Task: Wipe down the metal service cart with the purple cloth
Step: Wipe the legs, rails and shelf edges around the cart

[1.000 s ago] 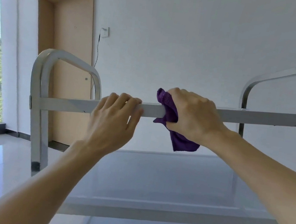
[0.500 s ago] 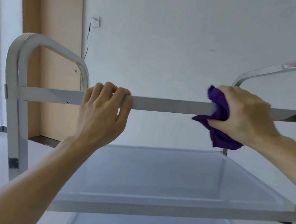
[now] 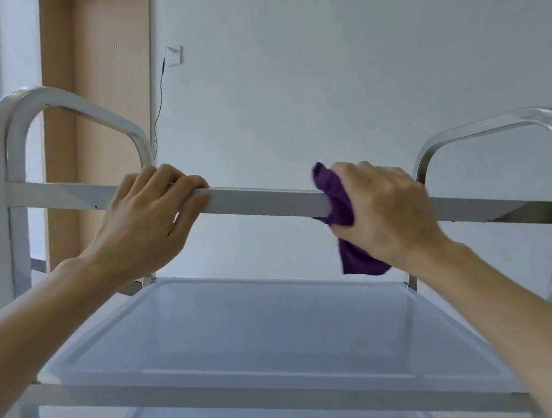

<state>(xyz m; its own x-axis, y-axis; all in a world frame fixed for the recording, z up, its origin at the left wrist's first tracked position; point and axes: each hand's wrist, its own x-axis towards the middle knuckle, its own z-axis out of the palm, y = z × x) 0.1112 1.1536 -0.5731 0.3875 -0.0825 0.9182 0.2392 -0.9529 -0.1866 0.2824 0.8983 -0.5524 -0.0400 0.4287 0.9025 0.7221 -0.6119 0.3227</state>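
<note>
Head view: we see no legible writing. Our left hand (image 3: 151, 216) curls over the metal service cart's (image 3: 8, 248) horizontal rail (image 3: 261, 202), gripping it. Our right hand (image 3: 386, 213) clutches the purple cloth (image 3: 340, 202) around the same rail, right of centre, its tail hanging below, above the upper shelf (image 3: 288, 339).

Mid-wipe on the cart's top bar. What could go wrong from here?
1. The right hand holds the purple cloth bunched round the crossbar, with a tail hanging below; little cloth may touch the metal, so the wipe could miss the bar's underside.
2. The left hand grips the same bar; that stretch stays unwiped unless the hand shifts.
3. Pushing sideways along the bar could roll the cart if the left hand loosens.
</note>
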